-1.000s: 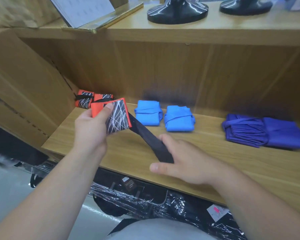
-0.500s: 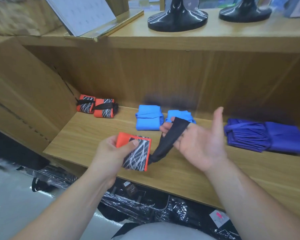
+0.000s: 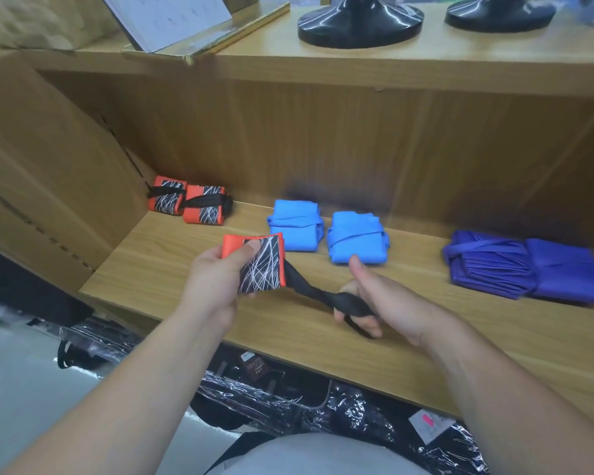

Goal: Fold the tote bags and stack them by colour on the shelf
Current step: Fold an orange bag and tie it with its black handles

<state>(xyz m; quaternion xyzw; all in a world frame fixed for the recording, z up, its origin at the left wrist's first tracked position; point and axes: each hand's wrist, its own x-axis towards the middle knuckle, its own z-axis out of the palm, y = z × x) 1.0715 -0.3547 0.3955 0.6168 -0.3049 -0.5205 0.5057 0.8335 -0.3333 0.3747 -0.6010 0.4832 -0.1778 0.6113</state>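
A folded orange tote bag (image 3: 258, 265) with a black, white-scribbled panel is held just above the front of the wooden shelf (image 3: 172, 269). It is pinched in the grip of the left hand (image 3: 213, 286), whose thumb presses on its upper face. The right hand (image 3: 391, 303) has its fingers curled round the bag's black strap (image 3: 306, 291), which runs twisted between the two hands, and its thumb is raised. The step in hand appears to be binding the packet with its own strap. The likeliest failure is the fold springing open: one thumb alone pins the layers, and a hard tug on the strap could drag them out from under it. The twist in the strap may also bunch into an uneven band that slides off the packet's edge. A loose wrap would probably let the bundle unfold once set down. Two tied orange bundles (image 3: 167, 198) (image 3: 204, 209) sit at the back left of the shelf and are the likely destination. Two light-blue bags (image 3: 295, 224) (image 3: 355, 238) lie just beyond the hands, where a wide sweep of the strap could nudge them. The purple bags (image 3: 491, 265) lie well apart on the right.
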